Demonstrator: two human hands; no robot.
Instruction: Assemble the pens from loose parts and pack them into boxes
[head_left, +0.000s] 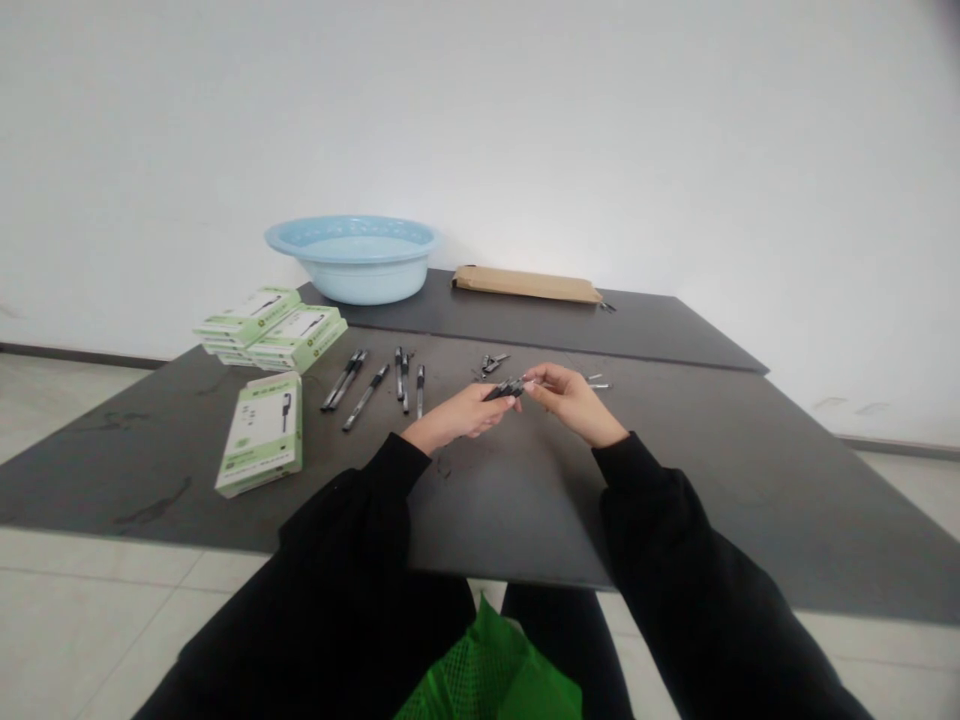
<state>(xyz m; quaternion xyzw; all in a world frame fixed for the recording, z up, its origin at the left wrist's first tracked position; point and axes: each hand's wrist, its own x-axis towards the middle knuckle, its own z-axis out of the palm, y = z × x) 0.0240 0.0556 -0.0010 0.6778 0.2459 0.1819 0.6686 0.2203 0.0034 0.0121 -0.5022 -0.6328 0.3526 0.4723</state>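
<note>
My left hand [470, 410] is closed around a small bundle of black pens [507, 388] above the middle of the table. At the right end of that bundle, my right hand [570, 398] is pinched, with thumb and fingertips together. Whatever sits between those fingertips is too small to make out. Several clear-barrelled pens with black caps lie left of my left hand, among them a single pen [366, 398] and a pair of pens [345, 380]. Just beyond my hands is a little heap of short dark and clear pieces [491, 364].
Green-and-white pen boxes [274, 325] are stacked at the left, with one more box [261, 432] lying nearer me. Behind them stands a light blue basin [365, 280]. A flat brown cardboard piece [525, 284] lies by the wall. Small pieces [598, 384] lie beyond my right hand.
</note>
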